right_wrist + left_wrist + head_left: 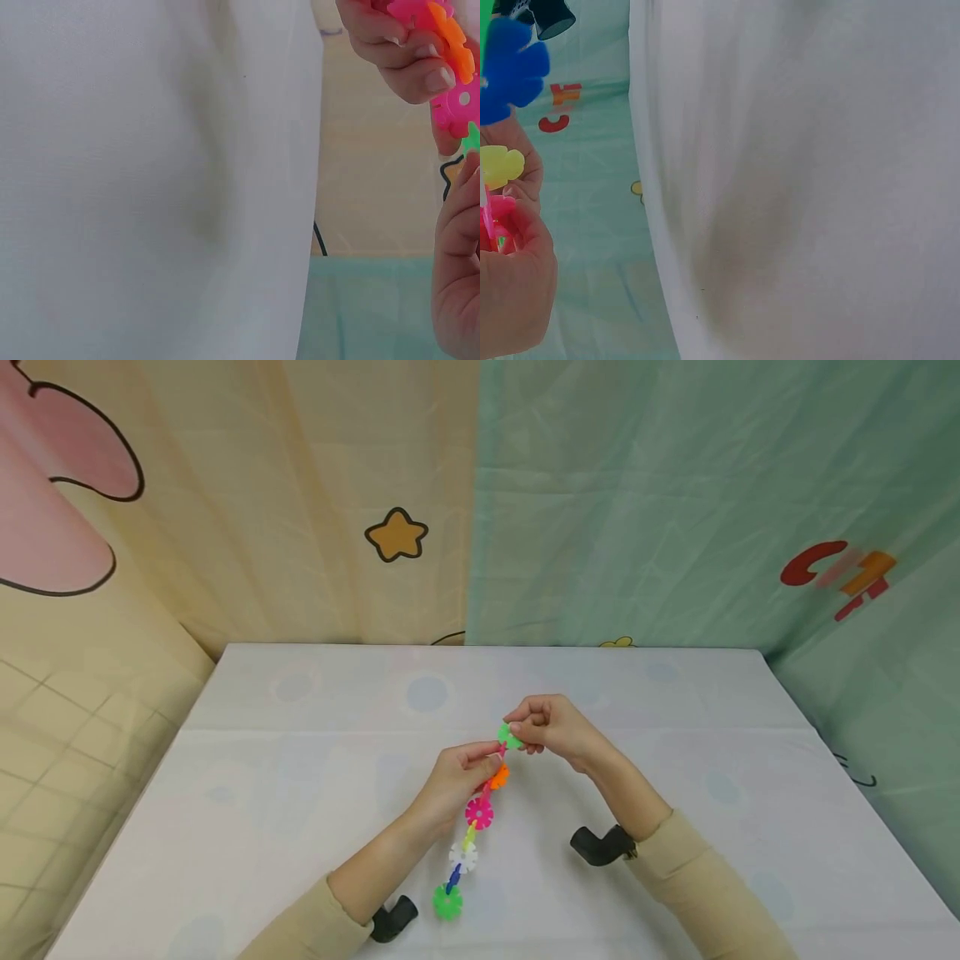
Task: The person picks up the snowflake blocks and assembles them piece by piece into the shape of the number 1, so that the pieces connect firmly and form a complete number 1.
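Note:
Toothed plastic discs of the interlocking snowflake kind hang joined in a chain in the head view. The left hand (459,779) holds the chain near its upper end, beside an orange disc (499,776) and a pink disc (454,109). At the top, the right hand (562,729) pinches a green disc (509,737) that meets the pink one. Below the left hand follow a magenta disc (479,813), a yellow disc (501,166), a white disc (463,857), a blue disc (514,71) and a lower green disc (447,902). Fingers partly cover the upper discs.
A white cloth with pale dots covers the table (285,827). Black curved wrist pieces (602,846) sit at both cuffs. Behind the table hang a beige curtain (300,527) with a star and a green curtain (637,510).

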{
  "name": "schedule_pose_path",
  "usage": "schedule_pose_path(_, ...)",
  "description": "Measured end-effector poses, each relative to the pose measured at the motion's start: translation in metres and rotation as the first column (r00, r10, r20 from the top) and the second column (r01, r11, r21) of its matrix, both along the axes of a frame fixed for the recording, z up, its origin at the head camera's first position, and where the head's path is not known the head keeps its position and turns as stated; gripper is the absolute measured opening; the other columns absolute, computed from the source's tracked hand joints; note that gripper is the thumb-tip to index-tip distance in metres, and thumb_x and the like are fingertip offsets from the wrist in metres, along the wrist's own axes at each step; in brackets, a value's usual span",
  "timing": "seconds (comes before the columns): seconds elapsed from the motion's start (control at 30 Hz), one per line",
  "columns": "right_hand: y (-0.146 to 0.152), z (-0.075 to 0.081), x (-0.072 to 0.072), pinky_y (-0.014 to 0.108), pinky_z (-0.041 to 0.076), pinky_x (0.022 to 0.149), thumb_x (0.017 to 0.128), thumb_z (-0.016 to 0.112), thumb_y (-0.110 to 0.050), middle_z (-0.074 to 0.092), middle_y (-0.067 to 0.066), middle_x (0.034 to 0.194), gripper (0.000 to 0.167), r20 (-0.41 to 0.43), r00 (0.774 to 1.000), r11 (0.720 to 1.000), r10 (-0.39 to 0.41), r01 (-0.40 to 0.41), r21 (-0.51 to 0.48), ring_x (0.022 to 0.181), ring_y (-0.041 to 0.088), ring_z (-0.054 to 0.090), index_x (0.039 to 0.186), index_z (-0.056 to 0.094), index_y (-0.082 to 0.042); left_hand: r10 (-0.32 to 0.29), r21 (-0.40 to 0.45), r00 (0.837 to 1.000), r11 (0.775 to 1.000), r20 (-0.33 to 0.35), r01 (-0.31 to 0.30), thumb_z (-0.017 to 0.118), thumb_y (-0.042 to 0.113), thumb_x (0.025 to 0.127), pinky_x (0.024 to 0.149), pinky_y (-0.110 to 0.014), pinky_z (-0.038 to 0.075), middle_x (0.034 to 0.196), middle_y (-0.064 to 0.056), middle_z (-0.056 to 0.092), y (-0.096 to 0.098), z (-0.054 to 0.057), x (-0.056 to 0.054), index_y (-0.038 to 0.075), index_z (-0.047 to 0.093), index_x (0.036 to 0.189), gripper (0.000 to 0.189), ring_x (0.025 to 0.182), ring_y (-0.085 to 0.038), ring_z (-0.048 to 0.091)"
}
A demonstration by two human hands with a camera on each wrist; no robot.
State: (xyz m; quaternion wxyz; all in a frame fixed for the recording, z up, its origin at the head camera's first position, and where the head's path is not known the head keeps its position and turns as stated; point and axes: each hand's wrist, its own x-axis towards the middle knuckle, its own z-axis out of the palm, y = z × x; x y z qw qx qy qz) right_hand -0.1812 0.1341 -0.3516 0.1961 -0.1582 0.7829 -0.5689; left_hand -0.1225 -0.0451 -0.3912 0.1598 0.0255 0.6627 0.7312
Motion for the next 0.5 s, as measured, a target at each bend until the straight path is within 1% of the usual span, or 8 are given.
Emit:
schedule_pose_path(0.1,0.002,-0.0005,-0.0016,0.023,0.046,0.055,0.09,0.057,-0.001,0.061,0.002,0.064,0.015,0.0,0.999,0.999,0.036,-0.036,-0.015,0.057,0.016,0.053,0.099,0.06,0.011,-0.006,-0.003,1.0,1.0,-0.001,0.006,0.055,0.009,0.093,0.061,-0.017,0.044,0.089,-0.007,0.067,-0.0001,0.0007,0.0008,-0.008,0.056,0.122,0.034,0.065,-0.009,0.051)
schedule_pose_path(0.23,0.0029,0.0015,-0.0042,0.023,0.046,0.054,0.09,0.057,-0.001,0.062,0.004,0.066,0.015,0.005,0.997,0.997,0.078,-0.078,-0.005,0.056,0.015,0.053,0.098,0.06,0.011,-0.011,-0.017,1.0,1.0,-0.002,0.011,0.056,0.01,0.093,0.063,-0.017,0.045,0.089,-0.008,0.067,0.0008,0.0023,0.0015,-0.007,0.057,0.121,0.033,0.068,-0.009,0.053)
schedule_pose_path(0.37,-0.0003,0.0032,-0.0039,0.023,0.047,0.055,0.09,0.057,-0.001,0.062,0.006,0.066,0.014,-0.005,0.997,0.997,0.074,-0.074,0.013,0.057,0.016,0.053,0.098,0.061,0.01,0.009,-0.009,1.0,1.0,-0.024,-0.009,0.056,0.01,0.093,0.066,-0.018,0.046,0.086,-0.006,0.067,0.001,0.0032,0.0025,-0.009,0.058,0.119,0.032,0.068,-0.009,0.054)
schedule_pose_path(0.5,-0.0023,0.0027,-0.0023,0.024,0.047,0.056,0.09,0.057,-0.002,0.061,0.004,0.064,0.014,-0.023,0.998,0.998,0.053,-0.053,0.018,0.057,0.017,0.053,0.098,0.061,0.009,0.021,-0.006,0.999,1.0,-0.04,-0.021,0.056,0.009,0.093,0.07,-0.02,0.048,0.089,-0.009,0.068,0.0009,0.0043,0.0029,-0.01,0.057,0.119,0.032,0.07,-0.009,0.056)
